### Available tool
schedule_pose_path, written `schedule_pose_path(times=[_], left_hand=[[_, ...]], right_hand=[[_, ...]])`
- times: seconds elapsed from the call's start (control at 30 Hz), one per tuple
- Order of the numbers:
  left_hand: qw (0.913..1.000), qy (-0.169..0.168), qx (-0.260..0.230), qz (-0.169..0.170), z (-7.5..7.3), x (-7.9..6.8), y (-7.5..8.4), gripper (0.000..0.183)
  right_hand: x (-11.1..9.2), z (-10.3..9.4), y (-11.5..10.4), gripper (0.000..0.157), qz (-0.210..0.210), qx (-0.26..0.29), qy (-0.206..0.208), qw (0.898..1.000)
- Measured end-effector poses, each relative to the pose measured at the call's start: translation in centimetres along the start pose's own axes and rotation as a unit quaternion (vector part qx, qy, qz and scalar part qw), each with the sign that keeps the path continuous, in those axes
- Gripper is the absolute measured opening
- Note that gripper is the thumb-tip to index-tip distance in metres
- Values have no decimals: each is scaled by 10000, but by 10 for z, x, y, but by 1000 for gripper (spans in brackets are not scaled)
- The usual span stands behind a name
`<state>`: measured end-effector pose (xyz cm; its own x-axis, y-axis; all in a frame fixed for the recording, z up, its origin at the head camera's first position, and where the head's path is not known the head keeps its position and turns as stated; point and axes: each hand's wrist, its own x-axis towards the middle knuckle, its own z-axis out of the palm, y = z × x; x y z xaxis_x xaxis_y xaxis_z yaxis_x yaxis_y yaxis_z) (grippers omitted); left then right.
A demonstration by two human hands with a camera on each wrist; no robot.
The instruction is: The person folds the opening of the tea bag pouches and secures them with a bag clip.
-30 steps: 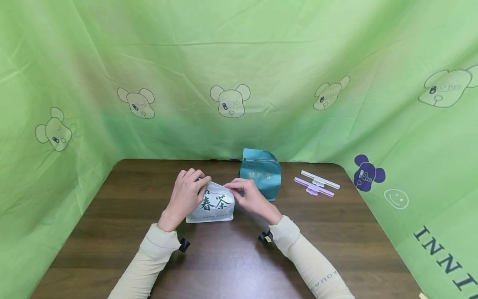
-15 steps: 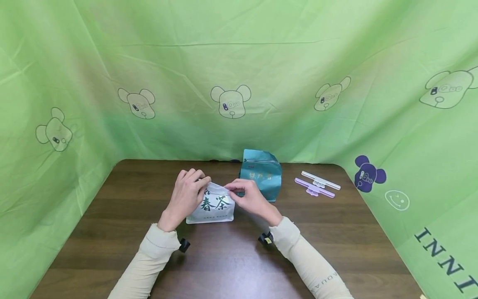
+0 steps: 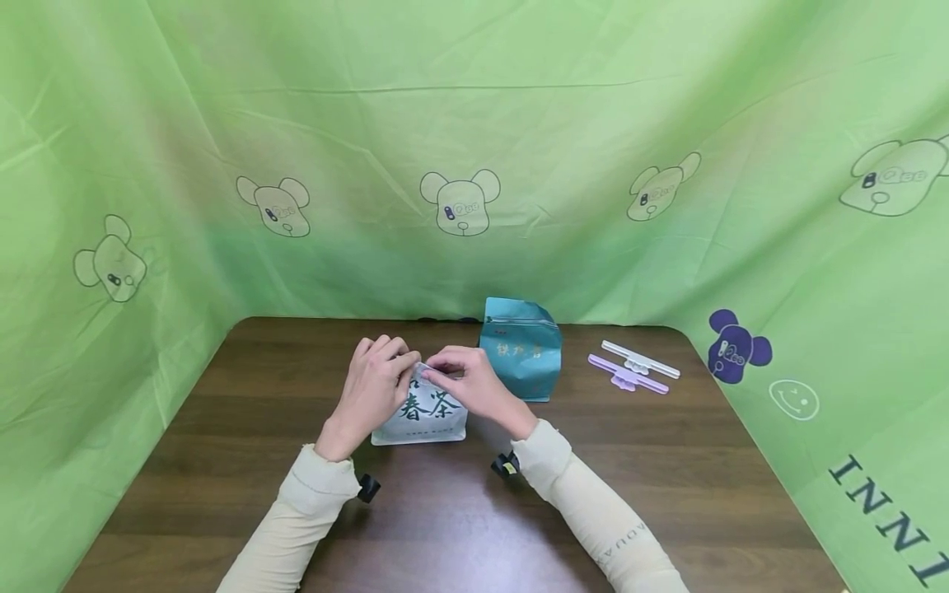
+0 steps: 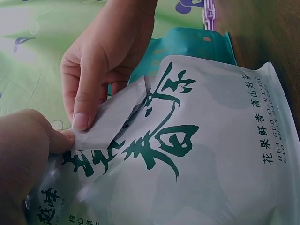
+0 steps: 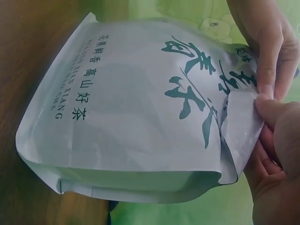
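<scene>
So both hands are busy on the same white tea bag (image 3: 423, 430). The left hand (image 3: 374, 383) grips its top at the left corner, fingers curled over the edge. The right hand (image 3: 476, 383) pinches the flap (image 4: 112, 123) of the top edge, which is folded down over the front, thumb flat on it; the two thumbs nearly meet at one end of the fold. The bag sits on the counter (image 3: 222, 436) in front of the person, big green lettering facing them. Just behind it and to the right there's a teal bag (image 3: 525, 356) standing up with a creased top. Further right, a purple clip (image 3: 626, 375) and a white clip (image 3: 642, 360) lie side by side, the purple one nearer. Around the back and sides hangs a green curtain (image 3: 356, 123) with cartoon bear heads on it.
</scene>
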<state>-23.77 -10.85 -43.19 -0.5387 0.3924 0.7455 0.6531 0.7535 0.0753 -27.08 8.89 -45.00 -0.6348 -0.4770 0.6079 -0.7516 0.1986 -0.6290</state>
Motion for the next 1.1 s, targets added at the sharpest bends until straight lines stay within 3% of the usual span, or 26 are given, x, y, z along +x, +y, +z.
schedule_pose_path(times=[0.37, 0.83, 1.1], left_hand=[[10000, -22, 18, 33, -1, 1, 1, 7], [9999, -87, -55, -5, -1, 1, -2, 6], [9999, -104, -61, -7, -2, 2, -2, 6]], right_hand=[[1, 1, 1, 13, -511, -292, 14, 9983], [-6, 0, 3, 10, 65, -64, 165, 9998], [-5, -2, 4, 17, -419, -519, -66, 9978]])
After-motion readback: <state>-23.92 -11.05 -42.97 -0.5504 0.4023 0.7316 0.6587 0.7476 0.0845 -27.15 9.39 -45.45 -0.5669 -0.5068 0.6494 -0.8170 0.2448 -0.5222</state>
